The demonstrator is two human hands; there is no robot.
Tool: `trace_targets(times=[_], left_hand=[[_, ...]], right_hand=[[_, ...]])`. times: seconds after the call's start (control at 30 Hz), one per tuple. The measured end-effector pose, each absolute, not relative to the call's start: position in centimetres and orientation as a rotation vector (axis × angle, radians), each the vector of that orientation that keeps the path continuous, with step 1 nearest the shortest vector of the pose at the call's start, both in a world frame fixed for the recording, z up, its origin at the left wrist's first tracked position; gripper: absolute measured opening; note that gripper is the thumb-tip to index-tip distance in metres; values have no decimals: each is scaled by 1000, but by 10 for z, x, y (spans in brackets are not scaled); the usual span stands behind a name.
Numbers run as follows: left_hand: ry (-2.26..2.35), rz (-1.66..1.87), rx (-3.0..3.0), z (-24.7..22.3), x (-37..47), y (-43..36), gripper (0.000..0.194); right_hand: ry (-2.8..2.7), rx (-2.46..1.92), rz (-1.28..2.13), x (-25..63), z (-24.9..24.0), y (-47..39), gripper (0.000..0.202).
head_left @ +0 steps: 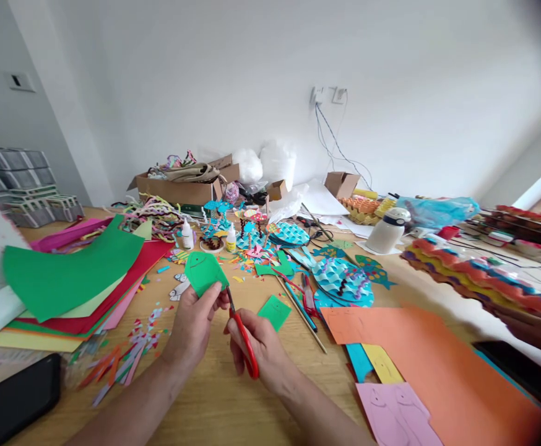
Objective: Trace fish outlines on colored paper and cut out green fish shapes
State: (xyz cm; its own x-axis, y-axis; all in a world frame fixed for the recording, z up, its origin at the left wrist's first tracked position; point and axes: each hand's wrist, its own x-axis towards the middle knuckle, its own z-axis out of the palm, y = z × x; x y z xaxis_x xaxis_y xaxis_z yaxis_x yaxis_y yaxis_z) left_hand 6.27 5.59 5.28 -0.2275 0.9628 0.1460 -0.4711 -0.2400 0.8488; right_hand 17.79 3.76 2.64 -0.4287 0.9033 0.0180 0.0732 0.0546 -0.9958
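Observation:
My left hand point(196, 322) pinches a piece of green paper point(203, 270) between thumb and fingers, with a drawn outline visible near its upper left. In my right hand point(261, 341) is a pair of scissors point(248, 347) with red handles. Its blades point up and meet the lower right edge of the green paper; how far they are apart I cannot make out. On the table just right of the scissors lies a smaller green paper piece point(274, 311) with a pencil mark. A wooden stick point(304, 316) and a blue pen point(301, 305) lie beyond it.
At left sit stacked coloured sheets point(73, 266), paper strips point(134, 353) and a phone point(17, 396). Two small glue bottles point(187, 235) stand ahead. Blue paper crafts point(342, 279), a white container point(388, 230), orange paper point(419, 353) and stacked painted egg trays point(479, 272) occupy the right.

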Motion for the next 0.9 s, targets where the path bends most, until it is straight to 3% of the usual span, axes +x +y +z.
trace_targets(times=[0.9], left_hand=[[897,1664,878,53,64,54,15]], right_hand=[[-1570,-1024,1496,178,28,39,42]])
